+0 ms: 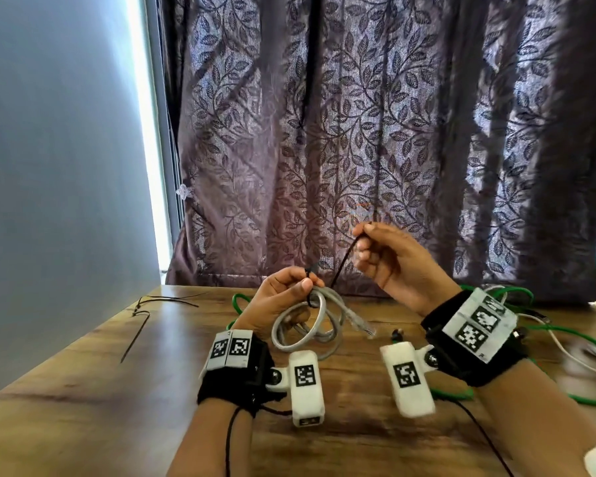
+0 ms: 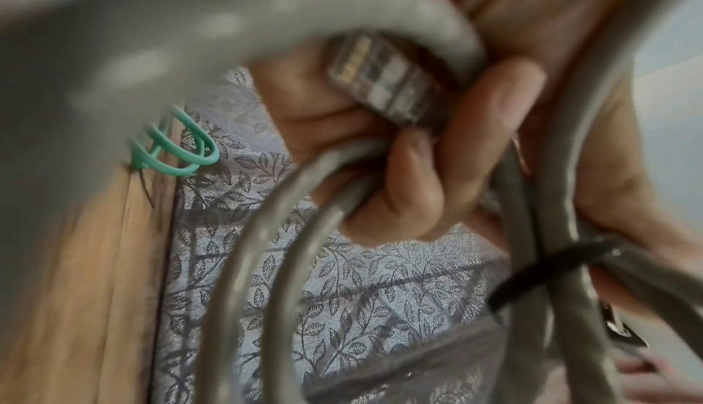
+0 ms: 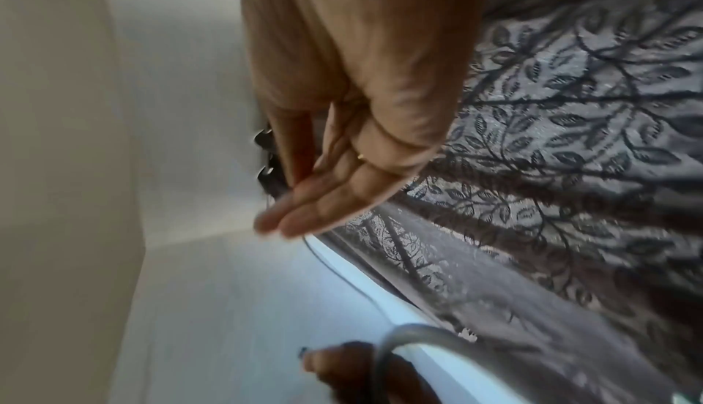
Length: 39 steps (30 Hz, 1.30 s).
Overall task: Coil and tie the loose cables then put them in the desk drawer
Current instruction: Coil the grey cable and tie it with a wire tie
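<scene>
Grey cable (image 1: 307, 325) coiled, black tie (image 1: 341, 263) looped around.

Glossy wood desk (image 1: 83, 390); seemingly smooth-plastic cable (image 1: 303, 325)

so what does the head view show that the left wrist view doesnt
Only the head view shows the right hand pulling the black tie's tail, the spare ties and a white cable on the desk. Only the left wrist view shows a clear plug tucked under the fingers. Both show the left hand holding the grey cable, plus green cable and curtain.
</scene>
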Each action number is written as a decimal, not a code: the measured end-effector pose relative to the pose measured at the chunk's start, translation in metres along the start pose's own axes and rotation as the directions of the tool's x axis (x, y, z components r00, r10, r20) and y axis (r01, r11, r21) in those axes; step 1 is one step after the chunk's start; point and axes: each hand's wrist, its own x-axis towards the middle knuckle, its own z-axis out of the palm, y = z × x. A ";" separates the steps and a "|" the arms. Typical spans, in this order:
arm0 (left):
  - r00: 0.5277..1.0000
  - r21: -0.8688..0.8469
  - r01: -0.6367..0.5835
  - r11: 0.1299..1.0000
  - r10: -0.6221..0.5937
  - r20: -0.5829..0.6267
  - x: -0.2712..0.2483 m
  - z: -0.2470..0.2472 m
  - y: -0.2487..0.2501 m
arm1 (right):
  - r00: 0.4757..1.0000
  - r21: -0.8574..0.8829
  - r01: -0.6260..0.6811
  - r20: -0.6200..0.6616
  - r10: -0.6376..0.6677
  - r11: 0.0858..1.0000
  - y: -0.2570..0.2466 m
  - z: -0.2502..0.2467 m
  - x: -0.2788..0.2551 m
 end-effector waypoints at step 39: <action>0.998 0.115 -0.038 0.993 0.043 -0.045 0.008 0.020 -0.014 | 0.941 -0.095 -0.338 -0.049 0.334 0.936 0.017 -0.008 -0.012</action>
